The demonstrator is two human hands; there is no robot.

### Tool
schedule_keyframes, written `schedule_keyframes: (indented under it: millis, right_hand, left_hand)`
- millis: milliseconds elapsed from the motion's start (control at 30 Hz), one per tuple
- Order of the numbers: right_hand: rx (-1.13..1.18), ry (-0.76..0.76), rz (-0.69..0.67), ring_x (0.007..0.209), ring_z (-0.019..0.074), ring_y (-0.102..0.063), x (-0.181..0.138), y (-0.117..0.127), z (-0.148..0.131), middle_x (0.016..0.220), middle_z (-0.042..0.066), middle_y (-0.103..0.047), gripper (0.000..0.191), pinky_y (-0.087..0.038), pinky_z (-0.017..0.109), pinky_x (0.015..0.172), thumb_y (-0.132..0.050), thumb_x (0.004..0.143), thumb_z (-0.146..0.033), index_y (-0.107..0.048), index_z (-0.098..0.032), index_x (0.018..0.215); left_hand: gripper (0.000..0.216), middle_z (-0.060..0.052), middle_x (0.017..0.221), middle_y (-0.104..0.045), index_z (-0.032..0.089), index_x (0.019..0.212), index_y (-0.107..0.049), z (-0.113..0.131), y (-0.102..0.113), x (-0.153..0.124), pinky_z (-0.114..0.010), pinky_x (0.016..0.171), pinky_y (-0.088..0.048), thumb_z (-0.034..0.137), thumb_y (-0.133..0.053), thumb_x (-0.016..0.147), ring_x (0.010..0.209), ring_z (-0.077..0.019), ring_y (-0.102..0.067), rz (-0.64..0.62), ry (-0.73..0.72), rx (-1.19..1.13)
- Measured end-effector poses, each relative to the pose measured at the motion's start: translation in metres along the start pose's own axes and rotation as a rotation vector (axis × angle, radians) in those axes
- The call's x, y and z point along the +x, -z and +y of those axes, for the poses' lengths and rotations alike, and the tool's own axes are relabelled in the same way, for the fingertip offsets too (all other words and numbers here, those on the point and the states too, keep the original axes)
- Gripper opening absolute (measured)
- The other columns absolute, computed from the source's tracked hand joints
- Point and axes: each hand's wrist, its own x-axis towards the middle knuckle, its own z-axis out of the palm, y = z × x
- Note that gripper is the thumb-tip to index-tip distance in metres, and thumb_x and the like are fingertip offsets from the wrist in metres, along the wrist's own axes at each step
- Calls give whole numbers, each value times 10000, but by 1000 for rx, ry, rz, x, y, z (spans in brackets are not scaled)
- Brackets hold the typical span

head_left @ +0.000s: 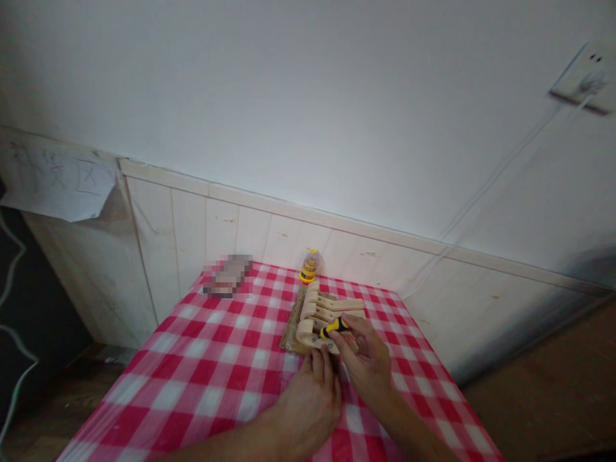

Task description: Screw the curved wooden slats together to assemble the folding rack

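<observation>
In my right hand (pixel 368 356) is a yellow-and-black screwdriver (pixel 335 326), slanting down to the left. Its tip reaches the near end of a pale wooden assembly (pixel 308 330), close to small dark screws. The assembly has a curved left side and several slats pointing right. My left hand (pixel 317 388) has its fingers bent together against the near edge of the wood, its fingertips partly hidden. Under the wood lies a brownish, plastic-covered pad (pixel 291 327).
A red-and-white checked cloth (pixel 206 372) covers the table. At the back stands a clear container with a yellow base (pixel 309 266). A blurred-out flat object (pixel 228 276) lies back left. The panelled wall (pixel 255 231) borders the far edge; a white cable (pixel 500 173) runs down it.
</observation>
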Motion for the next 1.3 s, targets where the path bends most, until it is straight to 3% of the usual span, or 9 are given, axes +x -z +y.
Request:
schedule_keyframes:
  millis: [167,367,767,967,1133,1300]
  right_hand:
    - [35,7,-82,1080,253,-806,-3,2,-3,1197,85,-813,365,-695,410,900,-666,986,-188,-702,-318,1325]
    - [17,-24,-48,959,235,-826,-4,2,0,1132,71,-829,337,-706,362,809,-719,952,-208,-739,-310,1272]
    - [9,0,-33,916,236,-823,1,1,-4,1055,58,-833,298,-711,368,782,-754,924,-226,-760,-305,1211]
    - [-97,11,88,941,257,-822,6,15,0,1068,91,-831,287,-712,389,800,-776,916,-279,-758,-266,1202]
    - [-183,139,52,855,237,-823,13,25,-5,996,76,-833,286,-708,360,755,-751,911,-198,-755,-264,1190]
    - [-176,135,30,817,226,-822,13,23,-5,975,65,-834,267,-711,340,716,-736,917,-199,-756,-265,1174]
  left_hand:
    - [424,-343,1315,-683,-18,1295,-699,0,0,0,-575,968,-532,256,-611,984,1192,-422,-709,15,15,8]
    - [364,-353,1319,-674,-13,1198,-743,1,-3,0,-581,941,-545,250,-613,982,1188,-441,-710,13,8,17]
    - [378,-359,1326,-669,-11,1247,-716,3,-6,-1,-609,937,-540,233,-610,979,1200,-450,-702,6,5,10]
    - [337,-356,1334,-666,12,1207,-729,0,-2,-2,-592,927,-544,228,-605,980,1197,-442,-703,-2,-14,5]
    - [338,-364,1307,-676,8,1203,-723,-1,2,-1,-595,934,-544,242,-608,988,1202,-444,-700,-27,-14,4]
    - [363,-382,1343,-645,-2,1277,-685,-1,2,-1,-614,957,-532,194,-575,993,1234,-444,-679,-64,-8,-30]
